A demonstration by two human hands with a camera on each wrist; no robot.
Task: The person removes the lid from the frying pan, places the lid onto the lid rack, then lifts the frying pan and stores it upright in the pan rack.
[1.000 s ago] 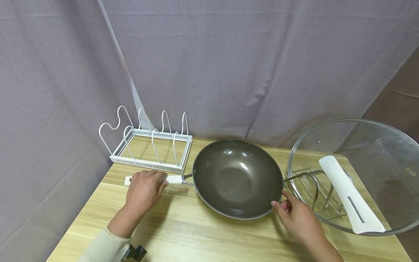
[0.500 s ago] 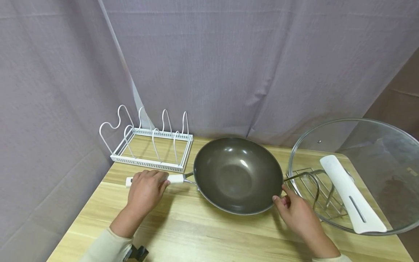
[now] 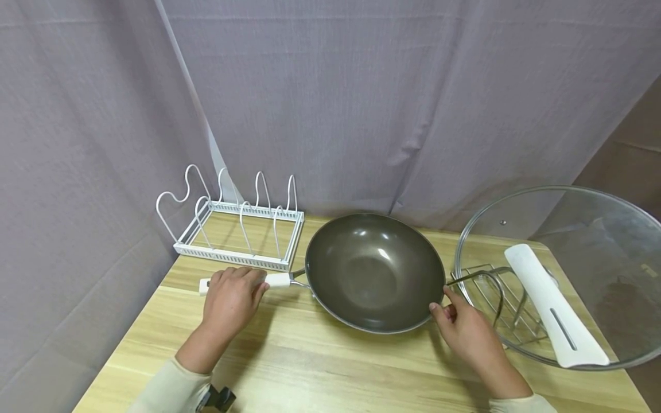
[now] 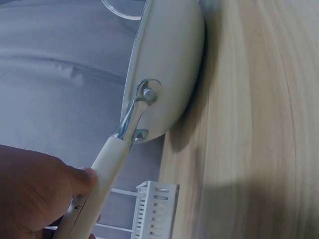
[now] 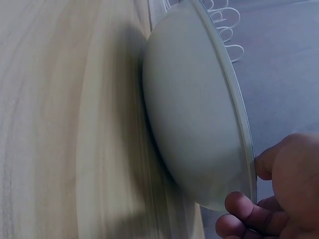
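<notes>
A wok [image 3: 369, 281] with a dark brown inside sits in the middle of the wooden table; the wrist views show its pale outer wall [image 5: 194, 104]. My left hand [image 3: 232, 298] grips its white handle [image 3: 277, 280], thumb along the near side in the left wrist view. At the opposite edge my right hand [image 3: 467, 330] pinches the rim, thumb above and fingers below. In the right wrist view the curled fingertips [image 5: 239, 204] lie against the wok's underside by the rim. The underside sits close over the table.
A white pot rack [image 3: 232, 261] with upright wire loops stands behind the handle at the left. At the right, a large glass lid [image 3: 614, 258] with a white handle [image 3: 555, 307] leans in a metal wire stand [image 3: 499, 295]. A grey curtain [image 3: 330, 115] hangs behind the table.
The wok has shifted slightly away toward the curtain, its near rim now farther back. Both hands keep their hold, and the right hand has moved a little with the rim.
</notes>
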